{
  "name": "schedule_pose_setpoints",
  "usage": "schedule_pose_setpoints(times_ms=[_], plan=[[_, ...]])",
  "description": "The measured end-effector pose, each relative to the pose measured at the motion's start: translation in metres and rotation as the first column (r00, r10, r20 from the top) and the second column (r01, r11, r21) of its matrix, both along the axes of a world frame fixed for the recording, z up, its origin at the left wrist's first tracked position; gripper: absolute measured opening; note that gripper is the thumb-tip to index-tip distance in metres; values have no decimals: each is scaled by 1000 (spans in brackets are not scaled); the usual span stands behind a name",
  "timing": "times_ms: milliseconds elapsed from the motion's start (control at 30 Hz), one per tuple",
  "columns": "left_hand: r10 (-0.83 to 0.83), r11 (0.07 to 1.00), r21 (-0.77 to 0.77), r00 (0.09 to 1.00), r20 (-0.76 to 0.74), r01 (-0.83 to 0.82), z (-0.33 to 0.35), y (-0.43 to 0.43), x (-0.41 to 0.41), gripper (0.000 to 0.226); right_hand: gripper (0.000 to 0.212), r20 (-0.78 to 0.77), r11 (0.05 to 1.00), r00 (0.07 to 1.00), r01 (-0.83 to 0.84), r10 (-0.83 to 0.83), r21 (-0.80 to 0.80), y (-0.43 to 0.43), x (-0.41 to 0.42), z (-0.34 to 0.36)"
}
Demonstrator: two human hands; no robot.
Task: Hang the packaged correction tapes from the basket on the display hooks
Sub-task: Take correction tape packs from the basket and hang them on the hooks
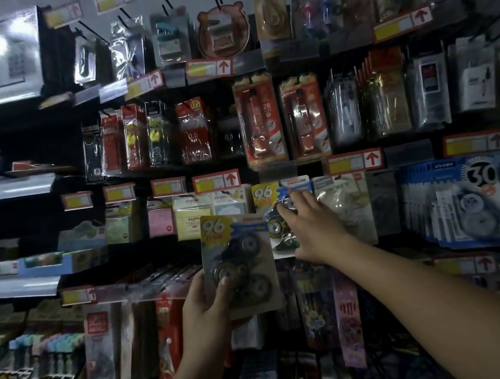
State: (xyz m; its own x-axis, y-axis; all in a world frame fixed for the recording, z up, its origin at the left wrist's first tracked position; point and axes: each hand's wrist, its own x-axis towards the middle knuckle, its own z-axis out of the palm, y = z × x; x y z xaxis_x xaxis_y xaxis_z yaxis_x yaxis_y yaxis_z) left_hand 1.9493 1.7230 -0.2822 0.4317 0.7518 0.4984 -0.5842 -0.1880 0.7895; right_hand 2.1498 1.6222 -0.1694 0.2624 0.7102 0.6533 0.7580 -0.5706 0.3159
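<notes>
Head view: L hand (205,306) is gripping correction tape pack (239,254) by its lower edge: yellow "96" burst, three dark reels, tan card. R hand (314,228) is touching w/ spread fingers the identical hung pack (267,195) just right.

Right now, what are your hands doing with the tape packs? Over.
Left hand grips one tape pack, not yet hung. Right hand rests on the hung pack. Basket not in view.

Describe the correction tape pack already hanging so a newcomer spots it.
On the hook wall, find the blue packs marked 30. Left of them hangs the pack, touched by the right hand. Its yellow 96 badge stands out; the left hand holds a twin pack.
</notes>
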Motion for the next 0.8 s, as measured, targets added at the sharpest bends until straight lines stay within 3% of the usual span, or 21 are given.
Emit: schedule_pose_setpoints(times_ms=[300, 433, 500, 633, 700, 800], plan=[[-7, 999, 34, 999, -38, 9, 3, 3, 4, 21, 94, -46, 1000, 999, -5, 5, 4, 7, -4, -3], [11, 998, 54, 999, -45, -9, 8, -1, 8, 20, 62, -43, 985, 987, -149, 153, 88, -10, -17, -10], [7, 999, 33, 999, -36, -6, 9, -3, 11, 20, 58, 15, 954, 971, -239, 240, 183, -21, -23, -20], [-18, 1000, 15, 999, -35, 18, 13, -13, 17, 21, 80, 74, 849, 932, -354, 355, 391, -45, -30, -40], [-43, 999, 13, 999, -29, 43, 15, -19, 21, 20, 93, 67, 863, 916, -397, 397, 313, -53, -29, -46], [-78, 997, 22, 996, -40, 79, 17, -27, 28, 20, 111, 18, 920, 923, -385, 385, 71, -59, -26, -51]])
